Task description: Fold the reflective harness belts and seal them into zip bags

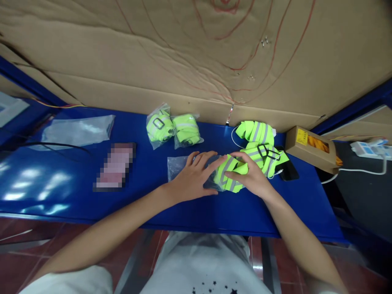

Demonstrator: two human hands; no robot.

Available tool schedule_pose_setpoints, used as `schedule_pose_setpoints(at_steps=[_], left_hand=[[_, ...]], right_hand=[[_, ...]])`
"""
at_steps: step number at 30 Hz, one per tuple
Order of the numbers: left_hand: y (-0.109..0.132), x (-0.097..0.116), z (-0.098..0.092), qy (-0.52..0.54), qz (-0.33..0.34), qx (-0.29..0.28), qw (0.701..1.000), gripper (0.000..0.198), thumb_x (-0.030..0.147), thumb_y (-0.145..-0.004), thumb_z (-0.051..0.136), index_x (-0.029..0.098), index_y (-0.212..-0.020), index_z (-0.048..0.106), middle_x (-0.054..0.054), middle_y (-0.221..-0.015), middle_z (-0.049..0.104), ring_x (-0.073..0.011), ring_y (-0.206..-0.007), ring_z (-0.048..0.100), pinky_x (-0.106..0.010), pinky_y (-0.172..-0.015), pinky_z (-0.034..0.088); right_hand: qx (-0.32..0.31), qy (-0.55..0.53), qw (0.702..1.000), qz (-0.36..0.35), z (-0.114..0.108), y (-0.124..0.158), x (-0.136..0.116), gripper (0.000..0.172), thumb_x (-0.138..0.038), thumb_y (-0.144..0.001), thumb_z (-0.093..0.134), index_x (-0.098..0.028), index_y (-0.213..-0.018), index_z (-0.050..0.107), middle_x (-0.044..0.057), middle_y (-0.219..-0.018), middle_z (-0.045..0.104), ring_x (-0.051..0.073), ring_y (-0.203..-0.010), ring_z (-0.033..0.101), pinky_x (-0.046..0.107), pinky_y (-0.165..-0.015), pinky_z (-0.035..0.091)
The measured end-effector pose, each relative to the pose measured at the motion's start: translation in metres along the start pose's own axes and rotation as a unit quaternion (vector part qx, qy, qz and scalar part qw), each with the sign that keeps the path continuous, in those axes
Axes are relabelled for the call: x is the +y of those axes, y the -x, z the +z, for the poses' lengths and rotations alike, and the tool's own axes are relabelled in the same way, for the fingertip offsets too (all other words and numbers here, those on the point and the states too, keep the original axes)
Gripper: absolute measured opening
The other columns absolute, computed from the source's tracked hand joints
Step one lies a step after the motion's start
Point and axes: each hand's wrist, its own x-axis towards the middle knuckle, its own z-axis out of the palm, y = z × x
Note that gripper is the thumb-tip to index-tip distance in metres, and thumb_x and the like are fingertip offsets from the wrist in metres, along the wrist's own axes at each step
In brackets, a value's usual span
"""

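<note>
My left hand (196, 176) lies flat, fingers stretched, on a clear plastic bag (177, 166) on the blue table (61, 183). My right hand (249, 173) grips a folded neon-yellow reflective band (229, 173) whose left end sits at the bag's mouth. Two more loose bands (257, 131) with grey stripes and a black buckle lie just behind my right hand. Two bagged bands (173, 128) rest farther back.
A stack of empty clear bags (78, 130) lies at the left. A blurred-out flat object (115, 165) is left of my hands. A cardboard box (312, 147), a black phone (288, 169) and a white power strip (370, 149) sit at right. A cardboard wall (196, 53) stands behind.
</note>
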Motion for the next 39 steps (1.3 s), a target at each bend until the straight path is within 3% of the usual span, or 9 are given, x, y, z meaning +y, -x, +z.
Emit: schedule_pose_setpoints(at_steps=[4,14,22,28,30,32,34,36,39], left_hand=[[-0.001,-0.001,0.003,0.049,-0.023,-0.044,0.998,0.134,0.082,-0.070,0.072,0.027,-0.166,-0.004,-0.022,-0.161,0.035,-0.0437,-0.149,0.034,-0.066,-0.120,0.022],[-0.005,0.005,0.009,-0.001,0.003,-0.018,1.000,0.127,0.067,-0.076,0.079,0.025,-0.166,0.000,-0.020,-0.142,0.050,-0.0406,-0.131,0.050,-0.055,-0.106,0.038],[-0.016,0.008,0.006,0.028,0.033,-0.049,0.998,0.133,0.057,-0.072,0.088,0.027,-0.166,-0.002,-0.015,-0.133,0.054,-0.0354,-0.116,0.055,-0.050,-0.101,0.042],[-0.017,0.006,-0.010,0.119,0.019,-0.074,0.990,0.132,0.058,-0.071,0.088,0.028,-0.166,0.002,-0.018,-0.142,0.052,-0.0356,-0.127,0.054,-0.051,-0.105,0.042],[-0.021,-0.001,-0.020,0.187,-0.009,-0.095,0.978,0.123,0.057,-0.075,0.086,0.027,-0.166,0.009,-0.016,-0.142,0.056,-0.0309,-0.125,0.058,-0.044,-0.103,0.045],[-0.027,-0.008,-0.027,0.198,-0.034,-0.134,0.970,0.099,0.056,-0.076,0.084,0.026,-0.158,0.037,-0.011,-0.130,0.066,-0.0277,-0.116,0.064,-0.036,-0.095,0.048],[-0.033,-0.009,-0.032,0.170,-0.047,-0.193,0.965,0.069,0.062,-0.076,0.082,0.021,-0.129,0.066,-0.006,-0.105,0.074,-0.0262,-0.098,0.070,-0.031,-0.081,0.047],[-0.038,-0.006,-0.033,0.157,-0.048,-0.236,0.958,0.055,0.067,-0.077,0.078,0.018,-0.102,0.073,-0.003,-0.084,0.074,-0.0237,-0.081,0.070,-0.027,-0.068,0.042],[-0.037,0.002,-0.032,0.174,-0.055,-0.218,0.959,0.052,0.063,-0.083,0.076,0.018,-0.108,0.072,-0.003,-0.088,0.076,-0.0231,-0.081,0.072,-0.026,-0.066,0.040]], right_hand=[[-0.040,0.009,0.999,0.001,0.004,0.001,0.000,0.056,-0.046,-0.076,0.082,-0.027,-0.126,0.063,0.004,-0.127,0.068,0.028,-0.117,0.063,0.039,-0.098,0.050],[-0.073,0.041,0.996,0.013,0.006,0.000,0.005,0.047,-0.046,-0.076,0.082,-0.025,-0.115,0.067,0.000,-0.103,0.072,0.022,-0.090,0.066,0.032,-0.075,0.051],[-0.160,0.068,0.983,-0.061,0.003,0.005,0.001,0.056,-0.047,-0.081,0.080,-0.023,-0.127,0.060,0.007,-0.127,0.070,0.026,-0.110,0.068,0.036,-0.088,0.052],[-0.106,0.045,0.991,-0.062,0.007,0.004,0.004,0.031,-0.036,-0.088,0.074,-0.024,-0.115,0.065,0.002,-0.114,0.075,0.022,-0.102,0.070,0.033,-0.086,0.052],[-0.103,0.057,0.991,-0.063,0.008,0.005,0.003,0.026,-0.035,-0.087,0.075,-0.024,-0.108,0.067,0.000,-0.106,0.076,0.021,-0.094,0.071,0.031,-0.081,0.051],[-0.115,0.059,0.988,-0.083,0.008,0.007,0.001,0.023,-0.032,-0.086,0.075,-0.023,-0.106,0.068,0.000,-0.104,0.077,0.020,-0.092,0.071,0.030,-0.079,0.050],[-0.129,0.046,0.984,-0.116,0.010,0.009,0.000,0.022,-0.028,-0.086,0.075,-0.023,-0.106,0.068,0.001,-0.106,0.077,0.020,-0.095,0.072,0.030,-0.080,0.050],[-0.129,0.042,0.982,-0.133,0.013,0.011,-0.001,0.025,-0.024,-0.085,0.074,-0.023,-0.109,0.067,0.002,-0.109,0.077,0.020,-0.096,0.073,0.030,-0.081,0.052],[-0.060,0.073,0.989,-0.115,0.019,0.012,0.000,0.048,-0.024,-0.079,0.079,-0.022,-0.123,0.059,0.005,-0.112,0.075,0.021,-0.096,0.073,0.032,-0.080,0.054]])
